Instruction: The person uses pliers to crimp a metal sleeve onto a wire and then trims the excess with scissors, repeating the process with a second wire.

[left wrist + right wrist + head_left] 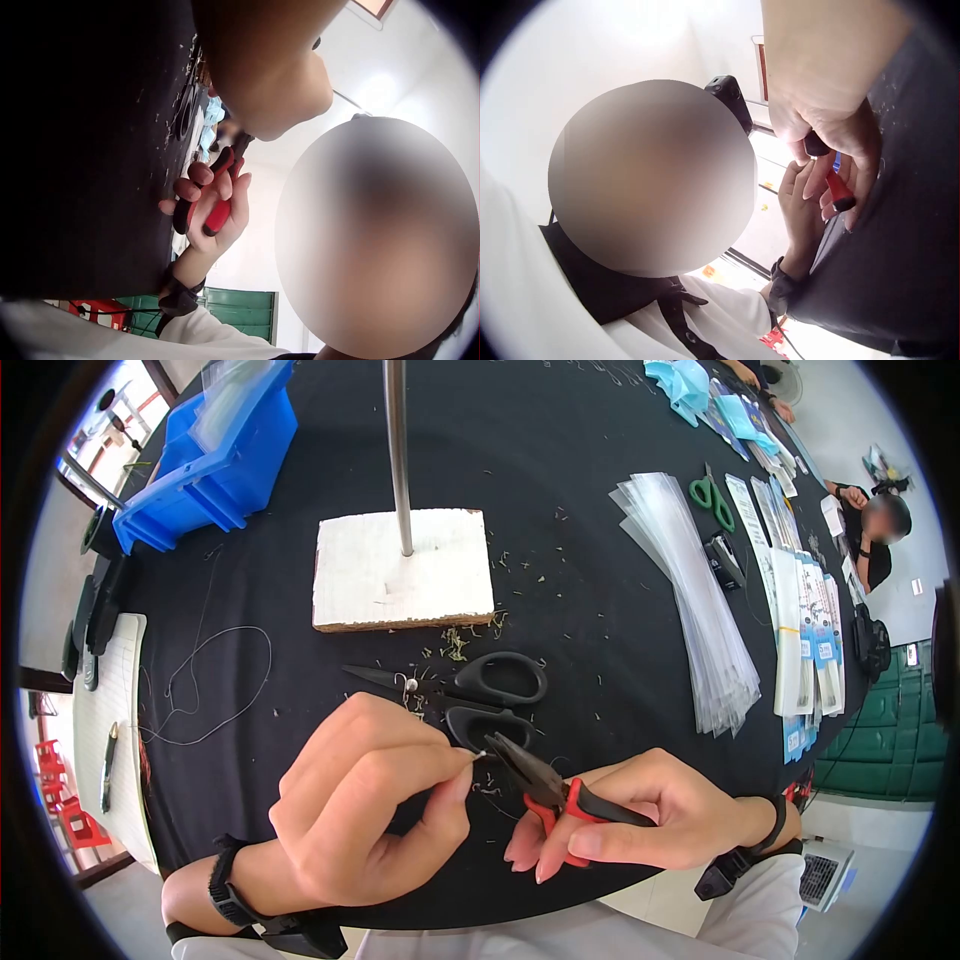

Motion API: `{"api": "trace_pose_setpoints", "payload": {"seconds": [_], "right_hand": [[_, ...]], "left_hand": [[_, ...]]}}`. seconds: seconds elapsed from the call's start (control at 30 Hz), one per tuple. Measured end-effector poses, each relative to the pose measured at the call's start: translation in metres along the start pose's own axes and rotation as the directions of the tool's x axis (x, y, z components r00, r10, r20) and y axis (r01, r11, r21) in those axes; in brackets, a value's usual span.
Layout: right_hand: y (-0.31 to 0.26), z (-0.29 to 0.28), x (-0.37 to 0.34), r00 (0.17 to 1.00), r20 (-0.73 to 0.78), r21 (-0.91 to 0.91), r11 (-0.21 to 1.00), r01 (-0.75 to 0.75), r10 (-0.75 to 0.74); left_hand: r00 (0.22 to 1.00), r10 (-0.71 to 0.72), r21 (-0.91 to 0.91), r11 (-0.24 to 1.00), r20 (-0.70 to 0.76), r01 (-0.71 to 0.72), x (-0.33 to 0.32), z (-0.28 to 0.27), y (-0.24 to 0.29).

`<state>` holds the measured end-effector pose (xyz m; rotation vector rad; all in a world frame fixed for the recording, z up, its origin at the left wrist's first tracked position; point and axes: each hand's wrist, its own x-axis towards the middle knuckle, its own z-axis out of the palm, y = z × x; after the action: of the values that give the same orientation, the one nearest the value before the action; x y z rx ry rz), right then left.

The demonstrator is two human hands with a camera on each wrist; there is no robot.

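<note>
Red-handled pliers (545, 784) over the black desk (560, 445), tips just beside a tiny pale piece (480, 754).
The left hand (370, 800) pinches that piece; the right hand (655, 815) curls round the handles — I'd steady the left and work with the very tips. Blue-labelled packets (825, 648) lie rightward — print too small to read.

Pliers (548, 786) have dull metal jaws, smooth plastic-looking grips (612, 808). Rod (397, 455) is shiny metal; block (350, 575) looks like painted wood, rough-edged. Table cover (580, 600) is matt cloth. Bin (225, 485) is glossy plastic; sleeves (692, 600), clear shiny plastic.
</note>
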<state>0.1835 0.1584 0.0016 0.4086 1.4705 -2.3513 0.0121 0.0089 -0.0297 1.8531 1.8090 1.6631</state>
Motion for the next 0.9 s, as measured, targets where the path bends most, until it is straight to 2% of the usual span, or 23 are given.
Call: {"api": "trace_pose_setpoints", "payload": {"seconds": [0.1, 0.4, 0.5, 0.7, 0.9], "right_hand": [[-0.0007, 0.0005, -0.0014, 1.000, -0.007, -0.083, 0.996, 0.016, -0.016], [0.0032, 0.0000, 0.0006, 0.999, 0.002, -0.063, 0.997, 0.049, -0.049], [0.0024, 0.0004, -0.0001, 0.998, -0.039, -0.045, 0.998, 0.042, -0.043], [0.0049, 0.0030, 0.0000, 0.987, -0.079, -0.118, 0.985, 0.128, -0.138], [0.0060, 0.0033, -0.0004, 0.987, -0.082, -0.117, 0.985, 0.127, -0.137]], "left_hand": [[1.000, -0.017, 0.023, 1.000, -0.014, 0.018, -0.0007, -0.0009, -0.0006], [1.000, -0.013, 0.003, 1.000, -0.015, 0.013, 0.0011, 0.0013, 0.0011], [1.000, -0.016, -0.003, 1.000, 0.007, 0.016, 0.0019, 0.0003, 0.0019], [0.999, -0.031, 0.001, 1.000, 0.020, 0.031, 0.0022, 0.0015, 0.0018], [0.996, -0.076, -0.015, 0.997, 0.051, 0.077, 0.0033, 0.0019, 0.0028]]}}
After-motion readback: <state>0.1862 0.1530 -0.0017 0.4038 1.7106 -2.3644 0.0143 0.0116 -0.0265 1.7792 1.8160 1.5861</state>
